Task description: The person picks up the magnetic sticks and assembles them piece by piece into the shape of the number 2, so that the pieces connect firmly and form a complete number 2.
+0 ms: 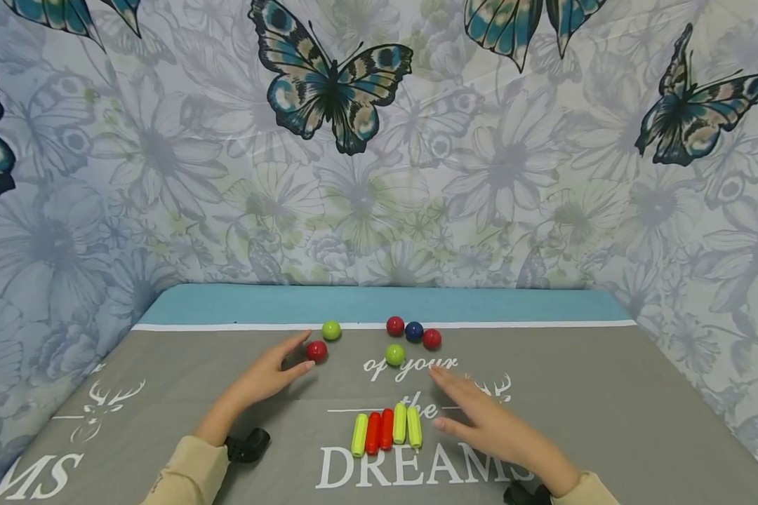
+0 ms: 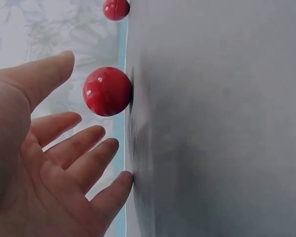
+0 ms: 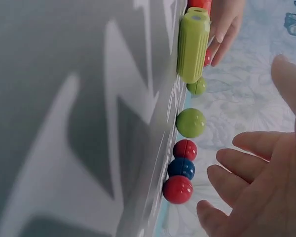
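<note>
My left hand is spread beside a red ball, its thumb and forefinger on either side of the ball's left edge. In the left wrist view that red ball stands just off the parted fingers. Right behind it sits a green ball. My right hand, fingers extended and holding nothing, hovers right of a row of short ribbed sticks, among them a red stick and a green stick. Beyond its fingertips are another green ball, a blue ball and two red balls.
A grey cloth with white lettering and a blue far band covers the table. Behind its back edge hangs a butterfly-patterned curtain. A black strap device sits at the left wrist, a similar one at the right.
</note>
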`<state>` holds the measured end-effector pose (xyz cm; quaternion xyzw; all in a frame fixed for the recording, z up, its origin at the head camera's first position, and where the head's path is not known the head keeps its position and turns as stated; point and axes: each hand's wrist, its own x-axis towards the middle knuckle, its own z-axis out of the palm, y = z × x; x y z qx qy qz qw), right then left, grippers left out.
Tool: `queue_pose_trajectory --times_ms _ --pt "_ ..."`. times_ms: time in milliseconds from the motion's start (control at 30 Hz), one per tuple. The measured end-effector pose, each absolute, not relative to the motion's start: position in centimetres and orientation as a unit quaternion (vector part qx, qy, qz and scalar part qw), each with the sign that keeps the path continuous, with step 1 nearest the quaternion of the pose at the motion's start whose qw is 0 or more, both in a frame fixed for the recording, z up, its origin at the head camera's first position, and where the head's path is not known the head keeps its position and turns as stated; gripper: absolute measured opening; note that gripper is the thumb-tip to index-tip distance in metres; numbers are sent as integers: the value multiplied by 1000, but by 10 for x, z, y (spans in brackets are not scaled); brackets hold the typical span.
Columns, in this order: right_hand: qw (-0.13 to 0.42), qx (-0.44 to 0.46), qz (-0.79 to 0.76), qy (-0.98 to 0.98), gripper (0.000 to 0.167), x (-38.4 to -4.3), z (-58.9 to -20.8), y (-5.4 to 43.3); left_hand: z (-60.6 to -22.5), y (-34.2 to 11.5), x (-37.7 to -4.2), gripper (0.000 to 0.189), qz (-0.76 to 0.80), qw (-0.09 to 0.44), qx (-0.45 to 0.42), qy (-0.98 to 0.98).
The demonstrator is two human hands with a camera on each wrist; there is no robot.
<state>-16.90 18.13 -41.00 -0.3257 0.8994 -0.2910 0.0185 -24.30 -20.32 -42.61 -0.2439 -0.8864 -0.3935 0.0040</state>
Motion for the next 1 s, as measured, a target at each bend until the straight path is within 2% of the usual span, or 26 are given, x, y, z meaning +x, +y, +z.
queue_pose_trajectory --times_ms 333,600,1000 --pt "7 -285 -349 893 64 -201 -416 174 -433 -206 -231 73 -446 -9 -247 -860" --pt "-60 -264 -402 875 56 -238 -423 168 -434 -205 -216 90 -446 -29 -229 -865" --pt "-17 -188 -428 884 57 -267 -425 165 -426 -190 -185 99 -419 -64 -252 -870"
